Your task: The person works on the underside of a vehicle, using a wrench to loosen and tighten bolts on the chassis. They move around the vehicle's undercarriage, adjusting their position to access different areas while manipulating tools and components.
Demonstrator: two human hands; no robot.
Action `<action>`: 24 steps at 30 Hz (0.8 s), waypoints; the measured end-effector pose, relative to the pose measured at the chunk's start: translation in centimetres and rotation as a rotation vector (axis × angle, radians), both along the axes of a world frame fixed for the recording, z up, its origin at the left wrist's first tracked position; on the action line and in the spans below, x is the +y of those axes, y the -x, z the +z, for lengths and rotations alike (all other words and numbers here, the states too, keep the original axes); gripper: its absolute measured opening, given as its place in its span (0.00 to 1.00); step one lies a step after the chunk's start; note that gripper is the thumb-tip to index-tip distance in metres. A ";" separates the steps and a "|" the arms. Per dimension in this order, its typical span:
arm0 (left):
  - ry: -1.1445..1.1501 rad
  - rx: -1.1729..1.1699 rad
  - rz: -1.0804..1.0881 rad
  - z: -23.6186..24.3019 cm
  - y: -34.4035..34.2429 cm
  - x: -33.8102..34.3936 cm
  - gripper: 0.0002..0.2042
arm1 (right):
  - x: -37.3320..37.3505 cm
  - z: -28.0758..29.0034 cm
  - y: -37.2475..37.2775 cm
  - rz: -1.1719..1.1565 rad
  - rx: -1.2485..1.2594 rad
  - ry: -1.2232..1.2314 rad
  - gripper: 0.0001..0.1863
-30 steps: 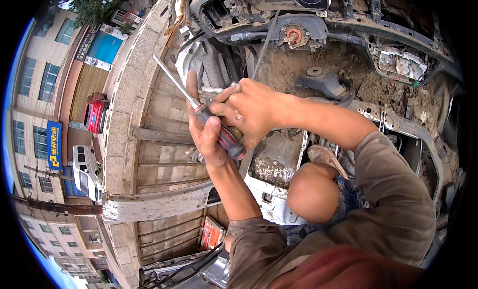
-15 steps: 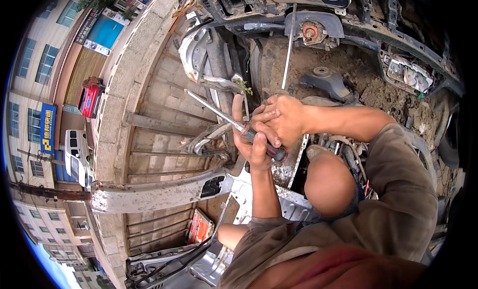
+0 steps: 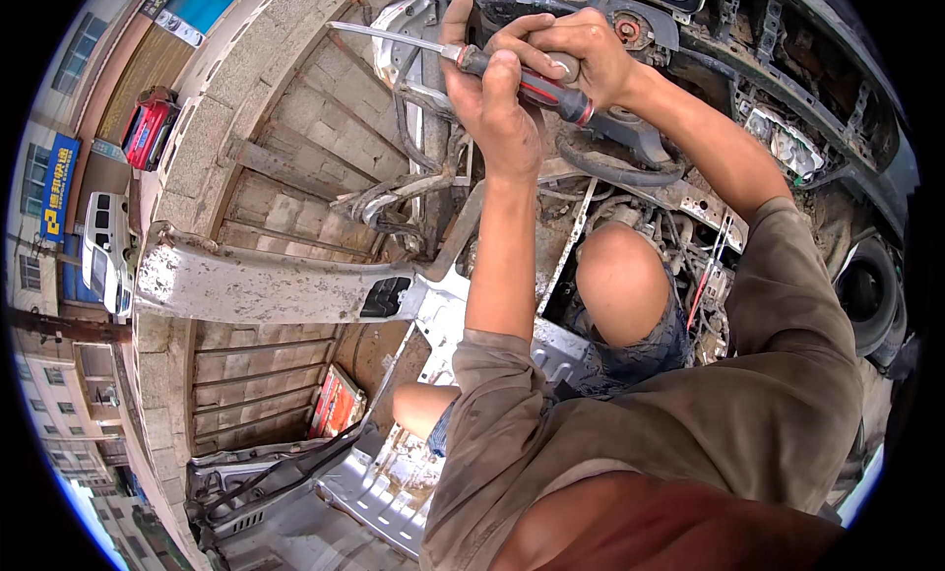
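My left hand (image 3: 502, 118) is wrapped round a screwdriver (image 3: 551, 94) with a dark grey and red handle. Its long metal shaft (image 3: 389, 36) points left, and the index finger stretches up beside it. My right hand (image 3: 600, 59) is closed just above the handle, close against the left hand. From the right fist shows the rounded brownish end (image 3: 565, 67) of what looks like a tool handle; the rest is hidden. Beyond the hands lies a stripped, muddy car dashboard (image 3: 778, 89) with a steering column hub (image 3: 626, 27).
A dirty white car pillar (image 3: 266, 285) crosses at left, above a wall with metal bars. Bent tubing (image 3: 394, 202) and a black hose (image 3: 620, 172) lie near the hands. My bare knee (image 3: 622, 276) is among loose wires. A tyre (image 3: 871, 295) stands at right.
Both hands have moved up and away toward the dashboard, the screwdriver with them. The long metal rod that stood up from the right hand no longer shows. The whole view has shifted.
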State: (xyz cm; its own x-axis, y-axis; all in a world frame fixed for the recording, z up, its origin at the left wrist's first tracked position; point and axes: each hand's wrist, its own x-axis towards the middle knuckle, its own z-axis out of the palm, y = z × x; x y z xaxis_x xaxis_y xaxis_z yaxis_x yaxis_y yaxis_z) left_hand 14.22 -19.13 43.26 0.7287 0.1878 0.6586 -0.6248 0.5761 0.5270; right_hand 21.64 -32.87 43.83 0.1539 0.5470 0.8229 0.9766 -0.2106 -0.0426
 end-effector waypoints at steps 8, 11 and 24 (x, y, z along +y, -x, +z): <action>0.100 0.204 0.096 -2.6 5.6 4.3 0.23 | -14.1 10.7 -7.4 0.697 0.783 -0.697 0.24; 0.048 0.461 0.205 -8.3 7.5 6.4 0.22 | -12.2 10.0 -5.8 0.565 0.577 -0.669 0.24; -0.143 1.184 0.375 -35.3 13.6 14.9 0.15 | -17.9 20.5 -18.9 0.630 0.791 -0.637 0.23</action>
